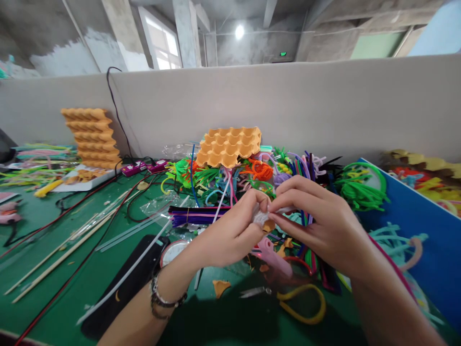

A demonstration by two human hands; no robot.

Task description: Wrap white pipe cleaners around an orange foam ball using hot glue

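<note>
Above green table (90, 269): left hand (230, 233), right hand (320, 223), each grip pinching fuzzy white pipe cleaner (260, 217).

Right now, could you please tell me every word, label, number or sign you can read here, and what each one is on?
None can be read.
The green lit sign high on the far wall is too small and blurred to read.
The two pink devices on the table show no legible label.
The small white piece pinched between the left hand and right hand shows no text.
</note>
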